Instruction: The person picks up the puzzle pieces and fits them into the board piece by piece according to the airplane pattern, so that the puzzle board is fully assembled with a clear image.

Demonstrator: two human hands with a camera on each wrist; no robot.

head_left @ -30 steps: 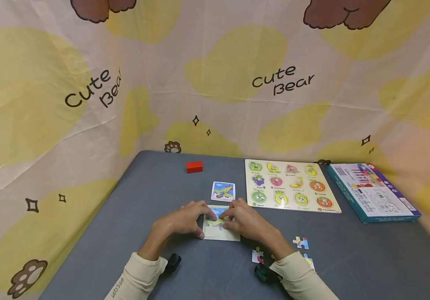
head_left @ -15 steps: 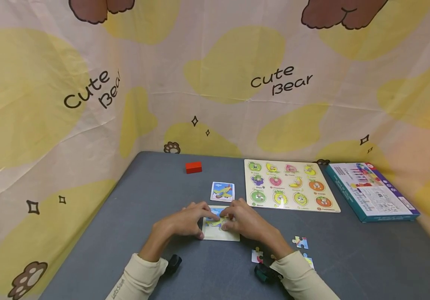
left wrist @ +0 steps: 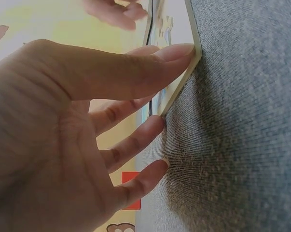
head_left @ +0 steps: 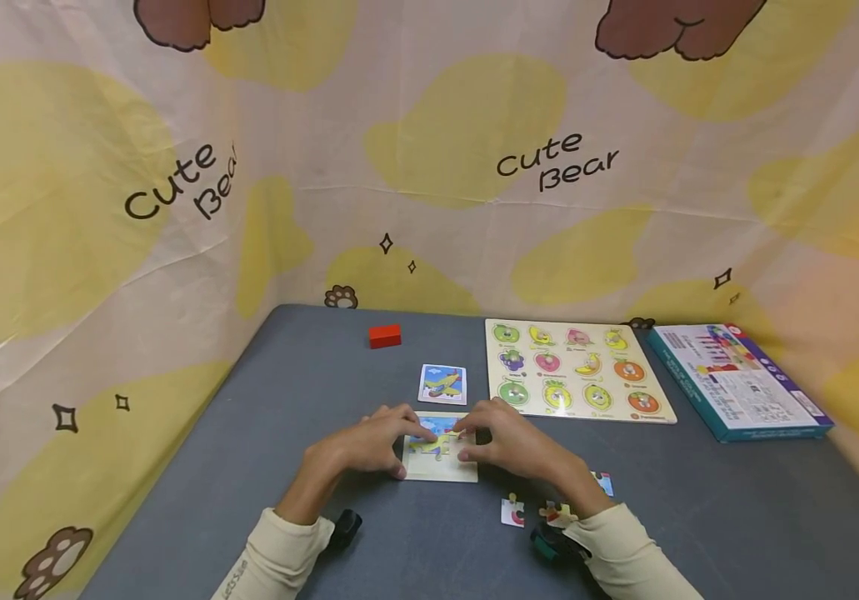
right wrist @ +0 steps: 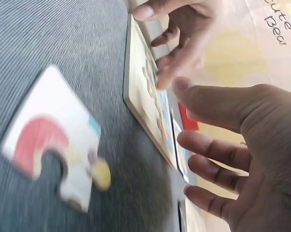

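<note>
Puzzle tray [head_left: 440, 472] is lying flat on the grey table [head_left: 414, 550] in front of the person, with the left hand [head_left: 367, 443] at its nine o'clock and the right hand [head_left: 511, 443] at its three. Blue and yellow puzzle pieces [head_left: 436, 427] are filling part of the tray, while a pale strip along its six o'clock edge is showing bare. Of the two hands, the left is gripping nothing: its thumb is resting on the tray's corner between seven and eight o'clock, its index finger is reaching over onto the pieces, and its other fingers are spreading loosely. The right is holding nothing that I'm making out; its fingers are bending gently, thumb and index finger standing apart over the tray's three o'clock side, though I'm not managing to tell whether either tip is touching. From the tray, an aeroplane card [head_left: 442, 385] is lying just beyond at twelve o'clock, a red block [head_left: 385, 337] is sitting farther off at eleven, and a fruit board [head_left: 577, 371] is stretching out at two, with a teal-edged box [head_left: 744, 383] lying just past it. Loose pieces [head_left: 513, 512] are scattering toward four o'clock, one of them partly hiding behind the right forearm [head_left: 575, 483].
</note>
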